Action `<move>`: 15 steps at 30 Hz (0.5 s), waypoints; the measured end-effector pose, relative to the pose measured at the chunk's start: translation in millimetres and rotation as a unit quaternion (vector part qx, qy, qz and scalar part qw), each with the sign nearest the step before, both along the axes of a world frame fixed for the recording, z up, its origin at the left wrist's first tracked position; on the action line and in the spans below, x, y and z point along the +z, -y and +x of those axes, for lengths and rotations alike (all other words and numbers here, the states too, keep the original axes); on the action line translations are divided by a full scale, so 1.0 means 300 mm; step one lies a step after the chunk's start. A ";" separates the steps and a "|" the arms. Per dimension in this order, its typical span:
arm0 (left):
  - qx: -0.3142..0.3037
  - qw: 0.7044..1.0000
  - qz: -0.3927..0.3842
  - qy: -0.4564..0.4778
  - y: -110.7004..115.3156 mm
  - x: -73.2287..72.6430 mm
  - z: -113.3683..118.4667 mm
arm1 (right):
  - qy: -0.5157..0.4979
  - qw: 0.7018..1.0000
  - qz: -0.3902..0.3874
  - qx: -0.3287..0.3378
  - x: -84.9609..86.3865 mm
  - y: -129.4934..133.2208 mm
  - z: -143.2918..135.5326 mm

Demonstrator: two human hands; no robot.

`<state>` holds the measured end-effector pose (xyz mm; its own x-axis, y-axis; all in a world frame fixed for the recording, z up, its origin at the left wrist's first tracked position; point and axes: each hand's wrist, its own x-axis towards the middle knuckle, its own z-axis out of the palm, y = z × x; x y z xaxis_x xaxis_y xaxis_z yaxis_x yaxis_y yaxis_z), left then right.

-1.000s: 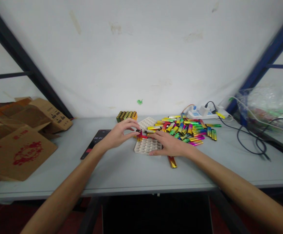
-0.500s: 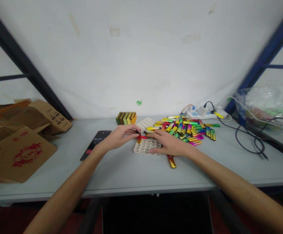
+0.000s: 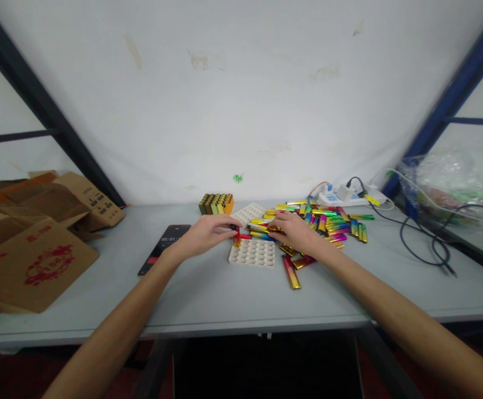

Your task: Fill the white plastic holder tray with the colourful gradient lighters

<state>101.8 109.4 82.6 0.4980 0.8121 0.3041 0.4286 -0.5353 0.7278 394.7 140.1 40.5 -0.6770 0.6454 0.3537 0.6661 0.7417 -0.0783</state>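
Clearly, my left grip (image 3: 206,235) is narrow, thumb and fingers pinching the dark top end of a red-and-gold tube (image 3: 237,240). The tube stands close to upright at my fingertips, on their three o'clock side, with its gold end pointing down over the ten o'clock corner of the near white tray (image 3: 253,256). Whether that end sits in one of the tray's round hollows or just above it, I cannot tell.

My right grip (image 3: 297,234) is at two o'clock from the near tray, its fingers bent over the near side of a pile of shiny tubes (image 3: 330,223). My fingertips, on the hand's nine o'clock side, are right by the tubes there; I cannot tell whether they hold one. A loose tube (image 3: 292,273) in red and gold lies on the bench (image 3: 208,293) at four o'clock from the near tray.

At twelve o'clock from the near tray is a second white tray (image 3: 248,212), and at eleven o'clock a block of upright tubes (image 3: 216,205) stands packed in rows. A phone (image 3: 157,252) lies at nine o'clock, partly covered by my left wrist, with a cardboard box (image 3: 54,266) farther out that way.
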 end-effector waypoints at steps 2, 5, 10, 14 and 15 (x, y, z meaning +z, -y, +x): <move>0.005 1.000 0.001 -0.006 0.002 0.001 0.003 | 0.007 1.000 -0.005 0.001 0.000 0.001 -0.004; 0.005 1.000 0.012 -0.005 0.005 -0.002 0.008 | 0.019 1.000 -0.014 -0.015 -0.005 -0.002 -0.012; -0.004 1.000 0.026 0.002 0.012 -0.001 0.016 | 0.039 0.998 -0.003 -0.047 -0.017 -0.008 -0.031; 0.020 0.999 0.039 0.008 0.019 0.004 0.018 | 0.043 0.997 0.030 -0.058 -0.019 -0.009 -0.047; 0.032 0.998 0.054 0.015 0.021 0.005 0.018 | 0.039 0.997 0.035 -0.061 -0.020 -0.009 -0.048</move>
<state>107.1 103.2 84.0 0.4363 0.8036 0.4048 0.4433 -0.5835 0.6804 380.2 142.9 34.6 -0.6220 0.7005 0.3499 0.7540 0.6564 0.0264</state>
